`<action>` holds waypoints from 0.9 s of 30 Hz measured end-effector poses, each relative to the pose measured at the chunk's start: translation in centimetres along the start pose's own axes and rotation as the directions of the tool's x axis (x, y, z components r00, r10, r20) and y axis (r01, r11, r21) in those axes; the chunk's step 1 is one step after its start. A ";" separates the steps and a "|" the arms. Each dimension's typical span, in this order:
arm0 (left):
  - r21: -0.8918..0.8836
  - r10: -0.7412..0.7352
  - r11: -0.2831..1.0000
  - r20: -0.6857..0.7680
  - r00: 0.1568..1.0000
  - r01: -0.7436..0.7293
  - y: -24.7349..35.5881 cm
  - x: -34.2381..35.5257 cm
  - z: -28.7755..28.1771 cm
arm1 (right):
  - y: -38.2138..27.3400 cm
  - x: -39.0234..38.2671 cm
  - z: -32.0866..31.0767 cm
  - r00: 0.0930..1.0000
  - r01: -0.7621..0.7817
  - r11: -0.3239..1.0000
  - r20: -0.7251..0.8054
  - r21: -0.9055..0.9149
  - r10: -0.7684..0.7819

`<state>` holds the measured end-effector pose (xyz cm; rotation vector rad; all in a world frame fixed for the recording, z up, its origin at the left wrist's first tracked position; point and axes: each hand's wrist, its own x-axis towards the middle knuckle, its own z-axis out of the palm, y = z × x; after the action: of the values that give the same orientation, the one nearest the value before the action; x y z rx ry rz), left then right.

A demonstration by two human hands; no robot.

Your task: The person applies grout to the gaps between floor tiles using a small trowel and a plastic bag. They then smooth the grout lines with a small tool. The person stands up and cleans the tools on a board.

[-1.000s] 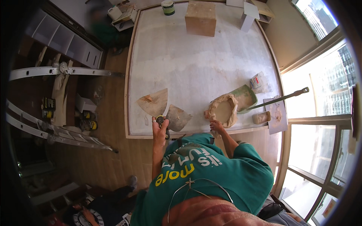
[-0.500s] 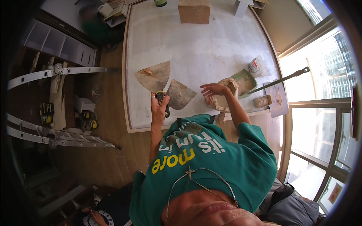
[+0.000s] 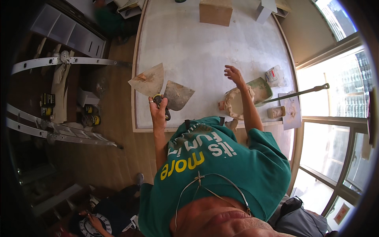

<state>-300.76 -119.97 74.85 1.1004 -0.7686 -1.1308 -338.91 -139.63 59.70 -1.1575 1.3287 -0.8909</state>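
Note:
My left hand [image 3: 158,112] is closed round the handles of two wide putty knives, near the left front of a large white-topped table [image 3: 189,43]. One blade of the putty knives [image 3: 150,80] is pale and stained, the other greyer; they fan apart over the tabletop. My right hand [image 3: 234,75] is raised over the table with its fingers apart, holding nothing. Below its forearm stands an open bag [image 3: 233,104] with a crumpled rim and pale contents, partly hidden by the arm. Beside it lies a green scoop-shaped pan [image 3: 262,91] with a long dark handle.
A small tub [image 3: 276,112] and a white plastic bag [image 3: 274,76] sit at the table's right side. A brown box [image 3: 215,14] stands at the back. On the left is a metal ladder [image 3: 90,61] near several tins. Other people are at far left and lower left; windows line the right.
My right hand has moved away from the bag, farther over the table. The putty knives in my left hand have shifted left. The view has shifted slightly.

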 end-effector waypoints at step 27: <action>0.012 -0.057 0.998 -0.055 0.997 0.058 -0.7 0.4 -5.0 | 14.5 -13.6 6.7 0.969 0.042 0.859 0.231 -0.510 0.090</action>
<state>-296.35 -118.96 72.61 1.1667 -0.7070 -1.1405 -335.38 -122.27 48.42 -1.6007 1.4068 -0.3511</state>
